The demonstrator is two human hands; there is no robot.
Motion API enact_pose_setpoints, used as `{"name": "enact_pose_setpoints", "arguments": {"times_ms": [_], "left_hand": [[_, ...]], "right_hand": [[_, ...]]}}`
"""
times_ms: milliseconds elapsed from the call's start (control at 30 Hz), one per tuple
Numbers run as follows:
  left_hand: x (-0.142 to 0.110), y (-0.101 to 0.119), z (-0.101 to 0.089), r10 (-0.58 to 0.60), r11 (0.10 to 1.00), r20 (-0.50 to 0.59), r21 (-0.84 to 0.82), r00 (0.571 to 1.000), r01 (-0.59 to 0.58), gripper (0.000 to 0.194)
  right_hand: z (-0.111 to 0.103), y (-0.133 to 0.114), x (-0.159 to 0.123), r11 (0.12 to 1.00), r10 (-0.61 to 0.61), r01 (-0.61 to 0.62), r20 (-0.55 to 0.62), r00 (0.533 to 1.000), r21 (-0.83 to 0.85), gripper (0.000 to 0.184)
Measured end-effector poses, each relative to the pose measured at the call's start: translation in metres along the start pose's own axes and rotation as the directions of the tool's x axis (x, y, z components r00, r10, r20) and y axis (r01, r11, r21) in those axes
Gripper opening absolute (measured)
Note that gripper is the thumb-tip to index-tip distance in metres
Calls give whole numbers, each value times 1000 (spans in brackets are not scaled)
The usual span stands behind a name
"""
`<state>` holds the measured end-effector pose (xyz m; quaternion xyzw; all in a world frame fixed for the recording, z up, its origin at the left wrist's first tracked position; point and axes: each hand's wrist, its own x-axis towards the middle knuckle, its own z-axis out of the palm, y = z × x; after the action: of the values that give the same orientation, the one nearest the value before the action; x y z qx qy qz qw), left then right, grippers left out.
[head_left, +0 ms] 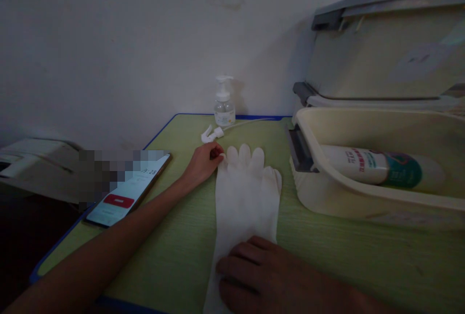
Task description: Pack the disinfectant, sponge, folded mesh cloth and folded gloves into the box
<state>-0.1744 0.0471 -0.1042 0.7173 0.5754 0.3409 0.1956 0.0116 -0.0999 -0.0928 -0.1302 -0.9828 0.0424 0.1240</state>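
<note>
A white glove [247, 197] lies flat on the green table, its fingers towards the wall. My left hand [204, 161] is closed in a pinch on the tip of the glove's leftmost finger. Across the lower part of the glove rests my right hand [259, 273], its fingers slightly bent and apart, pressing on the cuff and gripping nothing. Just beyond my left hand is a white spray trigger head [211, 133] with a thin tube. Behind it stands a clear pump bottle [224, 105] with a white top.
A phone [129, 190] with a lit screen lies left of my left forearm. At right, a cream plastic bin [308, 193] holds a white and teal bottle [385, 166] on its side. Another lidded box [374, 57] is behind it. The wall borders the table's back edge.
</note>
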Motion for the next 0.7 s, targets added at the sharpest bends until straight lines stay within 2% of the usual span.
{"name": "enact_pose_setpoints", "arguments": {"times_ms": [400, 700], "left_hand": [[3, -7, -3, 2, 1000, -48, -13, 999, -2, 11], [3, -5, -1, -16, 999, -11, -36, 1000, 15, 13]], "right_hand": [[1, -1, -1, 1000, 7, -7, 2, 1000, 14, 11], [-1, 3, 0, 1000, -5, 5, 10, 1000, 4, 12]]}}
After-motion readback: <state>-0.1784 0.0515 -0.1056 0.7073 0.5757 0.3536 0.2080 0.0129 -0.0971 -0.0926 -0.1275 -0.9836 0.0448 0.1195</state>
